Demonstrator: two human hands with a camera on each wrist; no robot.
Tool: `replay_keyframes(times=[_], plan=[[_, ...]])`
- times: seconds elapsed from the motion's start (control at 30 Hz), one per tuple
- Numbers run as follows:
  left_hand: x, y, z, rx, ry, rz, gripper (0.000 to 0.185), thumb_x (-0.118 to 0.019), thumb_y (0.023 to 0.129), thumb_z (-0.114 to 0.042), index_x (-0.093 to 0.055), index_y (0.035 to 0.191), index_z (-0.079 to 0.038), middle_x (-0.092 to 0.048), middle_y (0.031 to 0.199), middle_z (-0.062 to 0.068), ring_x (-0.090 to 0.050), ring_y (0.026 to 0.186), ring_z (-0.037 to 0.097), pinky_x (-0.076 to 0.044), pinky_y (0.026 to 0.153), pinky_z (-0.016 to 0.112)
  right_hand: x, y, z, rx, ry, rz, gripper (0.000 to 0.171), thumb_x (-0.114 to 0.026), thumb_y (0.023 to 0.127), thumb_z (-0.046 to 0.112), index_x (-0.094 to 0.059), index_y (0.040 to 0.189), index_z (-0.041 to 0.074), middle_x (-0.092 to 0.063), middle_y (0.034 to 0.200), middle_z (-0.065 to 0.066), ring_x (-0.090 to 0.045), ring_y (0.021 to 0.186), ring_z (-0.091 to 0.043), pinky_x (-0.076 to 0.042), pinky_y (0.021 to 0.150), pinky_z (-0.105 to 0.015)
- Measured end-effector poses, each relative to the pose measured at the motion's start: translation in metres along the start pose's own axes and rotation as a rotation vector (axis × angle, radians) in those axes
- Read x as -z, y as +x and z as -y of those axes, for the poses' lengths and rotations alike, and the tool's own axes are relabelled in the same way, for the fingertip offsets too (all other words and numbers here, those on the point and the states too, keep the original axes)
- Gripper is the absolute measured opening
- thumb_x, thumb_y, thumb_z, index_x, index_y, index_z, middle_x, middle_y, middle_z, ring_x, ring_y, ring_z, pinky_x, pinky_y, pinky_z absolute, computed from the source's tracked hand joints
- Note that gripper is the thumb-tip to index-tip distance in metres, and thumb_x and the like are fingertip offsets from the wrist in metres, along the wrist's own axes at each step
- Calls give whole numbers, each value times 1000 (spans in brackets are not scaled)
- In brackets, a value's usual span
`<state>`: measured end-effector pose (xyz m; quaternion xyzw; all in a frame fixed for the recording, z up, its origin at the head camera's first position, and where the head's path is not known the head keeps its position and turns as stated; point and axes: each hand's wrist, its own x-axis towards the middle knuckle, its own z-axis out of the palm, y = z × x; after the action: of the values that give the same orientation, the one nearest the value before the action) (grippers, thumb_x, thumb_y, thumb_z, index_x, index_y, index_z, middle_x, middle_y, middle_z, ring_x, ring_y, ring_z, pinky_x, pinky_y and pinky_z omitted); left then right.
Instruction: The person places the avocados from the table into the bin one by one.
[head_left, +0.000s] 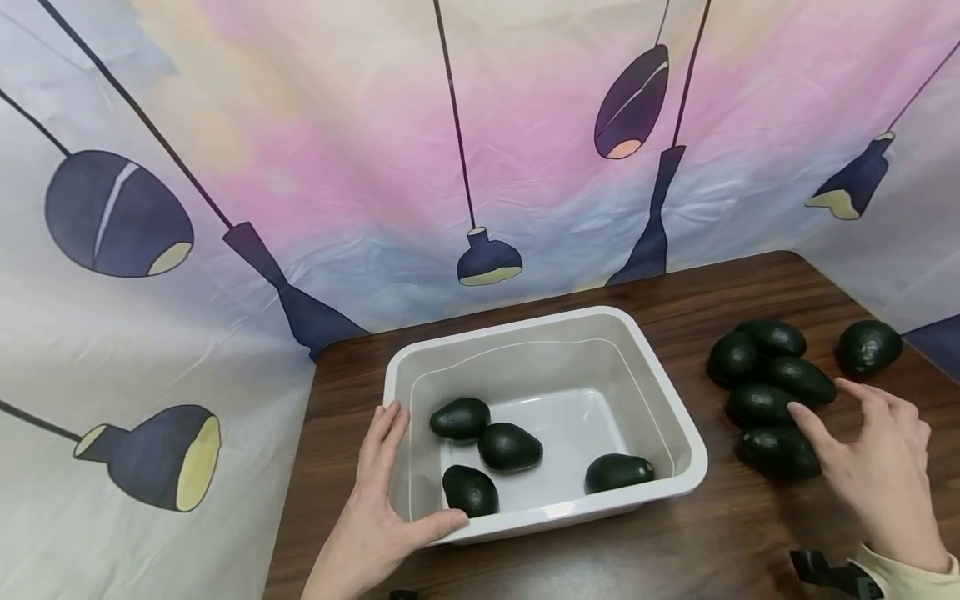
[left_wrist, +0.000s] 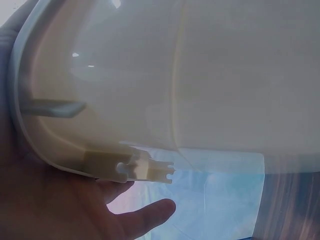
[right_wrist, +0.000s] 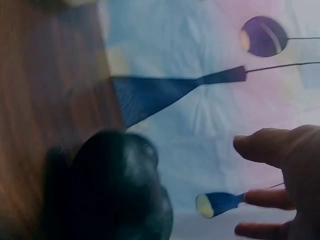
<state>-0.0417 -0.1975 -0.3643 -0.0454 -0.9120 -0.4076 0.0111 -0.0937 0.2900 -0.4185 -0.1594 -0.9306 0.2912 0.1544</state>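
Observation:
My left hand (head_left: 367, 512) rests at the near left corner of a white plastic bin (head_left: 693, 446), fingers straight along the left rim and thumb lying on the front rim. The left wrist view shows the bin's outer wall (left_wrist: 240, 85) from close up, with the hand around its corner. Several dark green avocados lie in the bin: a loose group of them (head_left: 510, 447) at the left and one (head_left: 618, 473) at the near right. My right hand (head_left: 877, 471) hovers over a cluster of avocados (head_left: 759, 406), thumb and fingers spread near the right-hand ones and holding nothing.
Another avocado (head_left: 868, 347) lies apart, beyond the right hand near the right edge of the brown wooden table (head_left: 600, 562). A cloth backdrop (head_left: 360, 167) printed with hanging lamps rises behind the table and along its sides.

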Motion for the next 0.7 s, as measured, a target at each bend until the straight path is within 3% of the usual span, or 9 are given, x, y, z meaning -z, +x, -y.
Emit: replay_keyframes(times=[0.07,0.2,0.53,0.7], plan=[[0,0,0,0,-1,-1,116,-86,68,-48,-10,155,-40,1,162,-7,-1,148,23,-27,102,66,-3,2,-5,-68,-35,53,83,-54,96,49,-28,144,-14,-13,146,-42,-10,130,-61,-14,98,-74],[0,0,0,2,-7,-4,115,-86,68,-48,-12,154,-40,0,161,-8,-1,148,22,-26,102,66,-10,4,-10,-97,-73,134,93,-54,93,57,-25,145,-14,-9,142,-47,-11,125,-67,-17,92,-76],[0,0,0,-14,-12,-10,113,-87,68,-47,-14,154,-40,-2,161,-9,1,148,20,-24,104,65,-29,2,-15,-30,-44,240,95,-57,92,56,-25,143,-18,-13,136,-49,-13,121,-68,-23,83,-74],[0,0,-1,-16,-19,-10,112,-87,68,-45,-16,154,-40,-3,161,-10,1,148,20,-24,104,65,-34,0,-15,-3,-36,235,94,-62,90,52,-26,141,-18,-15,133,-51,-16,116,-68,-26,80,-74]])
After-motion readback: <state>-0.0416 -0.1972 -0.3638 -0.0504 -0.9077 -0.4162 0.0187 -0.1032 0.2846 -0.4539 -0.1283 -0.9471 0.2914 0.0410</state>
